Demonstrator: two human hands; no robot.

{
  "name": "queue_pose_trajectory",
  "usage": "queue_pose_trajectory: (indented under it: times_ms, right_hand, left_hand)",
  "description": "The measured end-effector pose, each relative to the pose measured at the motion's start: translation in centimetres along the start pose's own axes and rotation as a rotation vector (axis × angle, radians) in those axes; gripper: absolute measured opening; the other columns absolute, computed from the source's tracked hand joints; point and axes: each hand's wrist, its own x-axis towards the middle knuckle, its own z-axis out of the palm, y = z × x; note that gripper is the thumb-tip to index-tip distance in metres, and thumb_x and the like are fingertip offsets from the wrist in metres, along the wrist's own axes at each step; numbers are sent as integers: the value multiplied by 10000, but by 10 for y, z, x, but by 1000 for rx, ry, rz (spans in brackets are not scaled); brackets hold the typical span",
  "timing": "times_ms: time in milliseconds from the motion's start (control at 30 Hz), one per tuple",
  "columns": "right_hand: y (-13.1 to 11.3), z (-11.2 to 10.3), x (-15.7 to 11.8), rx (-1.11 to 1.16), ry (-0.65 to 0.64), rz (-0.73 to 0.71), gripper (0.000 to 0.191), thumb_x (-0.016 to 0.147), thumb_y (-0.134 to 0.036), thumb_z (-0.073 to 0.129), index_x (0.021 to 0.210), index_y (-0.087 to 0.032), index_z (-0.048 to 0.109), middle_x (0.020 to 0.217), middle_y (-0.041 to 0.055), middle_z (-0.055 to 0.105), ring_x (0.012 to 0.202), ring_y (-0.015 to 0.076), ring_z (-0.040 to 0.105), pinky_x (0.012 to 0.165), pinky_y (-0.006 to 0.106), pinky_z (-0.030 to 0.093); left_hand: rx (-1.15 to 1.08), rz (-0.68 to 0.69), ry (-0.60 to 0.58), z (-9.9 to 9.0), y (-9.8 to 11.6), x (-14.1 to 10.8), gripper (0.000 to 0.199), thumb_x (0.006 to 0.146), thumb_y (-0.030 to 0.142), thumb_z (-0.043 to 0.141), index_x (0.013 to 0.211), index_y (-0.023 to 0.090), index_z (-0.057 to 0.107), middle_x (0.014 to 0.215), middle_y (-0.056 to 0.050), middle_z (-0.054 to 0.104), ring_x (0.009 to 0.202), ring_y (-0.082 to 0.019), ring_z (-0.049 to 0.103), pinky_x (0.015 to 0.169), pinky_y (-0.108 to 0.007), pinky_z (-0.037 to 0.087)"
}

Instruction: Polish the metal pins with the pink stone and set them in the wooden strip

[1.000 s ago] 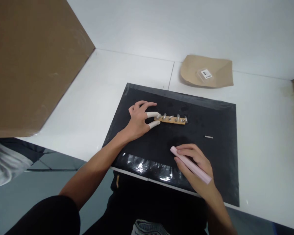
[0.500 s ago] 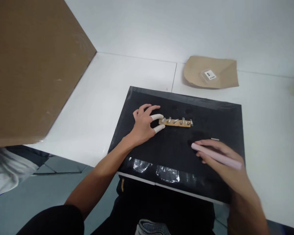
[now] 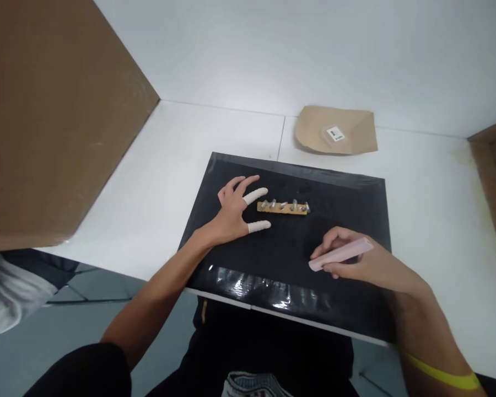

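A narrow yellow-brown strip (image 3: 278, 209) lies on the black mat (image 3: 248, 253), with several small clear and silvery pieces standing or leaning along it. My left hand (image 3: 234, 212) rests at the strip's left end, its fingers spread. White finger cots cover its thumb and index finger, which sit apart on either side of that end without touching it. In my right hand (image 3: 355, 259) is a pale pink, flat-sided stick (image 3: 341, 253), gripped between thumb and fingers and angled down to the left. Its exact kind cannot be made out.
At the back, a brown paper sheet (image 3: 312, 129) carries a small clear case with a white label (image 3: 335, 134). A large cardboard panel (image 3: 66, 121) stands on the left of the white table (image 3: 149, 165). Part of another person's light sleeve (image 3: 14, 292) shows at lower left.
My left thumb and index finger have parted from the strip. My right hand has turned the pink stick, so its lower end points down-left. The view has shifted slightly.
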Motion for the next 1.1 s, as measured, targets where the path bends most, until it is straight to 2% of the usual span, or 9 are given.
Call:
queue_pose_trajectory:
  times_ms: [67,167,333,400,500,600,733,1100]
  right_hand:
    - [-2,2,0,28,-50,-27,362,852,-376,886,989,-185,611,1076,105,805,804,174,759,681,270,631]
    - [-7,6,3,89,-120,7,393,887,-374,854,1033,-210,528,1061,95,818,736,140,721,608,239,575]
    - [-3,13,17,131,-202,-12,369,899,-343,792,1067,-231,483,1033,83,822,750,149,727,571,240,530]
    - [2,15,21,140,-195,-32,355,891,-332,781,1062,-240,483,1025,70,821,769,168,746,569,255,524]
    - [8,17,22,151,-171,-52,343,890,-320,776,1065,-240,491,1044,62,822,835,181,776,608,264,536]
    - [10,18,19,166,-155,-61,341,887,-299,772,1073,-233,494,1075,57,824,918,180,797,715,278,582]
    - [10,19,17,187,-145,-39,332,894,-305,763,1080,-233,497,1104,52,823,998,189,807,841,313,611]
    - [12,17,16,181,-128,-46,339,886,-298,767,1085,-227,502,1128,77,822,984,206,808,788,314,579]
  left_hand:
    - [17,8,-24,-4,0,0,719,876,503,869,1506,323,572,1765,-144,339,1612,-444,234,1260,-694,221]
    - [46,26,-50,-10,3,2,676,888,516,853,1485,330,596,1767,-138,336,1614,-447,233,1260,-696,219]
    - [127,52,-63,-8,8,13,448,913,448,845,1310,295,705,1702,-119,462,1596,-423,300,1243,-672,213]
    - [141,48,-58,-5,9,17,358,916,429,845,1226,287,735,1651,-103,533,1582,-405,335,1230,-651,223]
    - [137,34,-47,-5,9,22,339,873,429,885,1151,284,756,1598,-91,591,1561,-394,373,1216,-630,233]
    - [126,44,-56,-8,9,27,302,850,404,902,1089,274,771,1570,-84,620,1546,-385,400,1211,-619,229]
    - [108,41,-65,-9,9,30,177,886,352,848,1034,279,784,1539,-65,652,1526,-364,435,1216,-617,219]
    - [55,26,-59,-5,12,32,49,940,314,777,966,276,793,1478,-42,703,1498,-326,481,1212,-595,225]
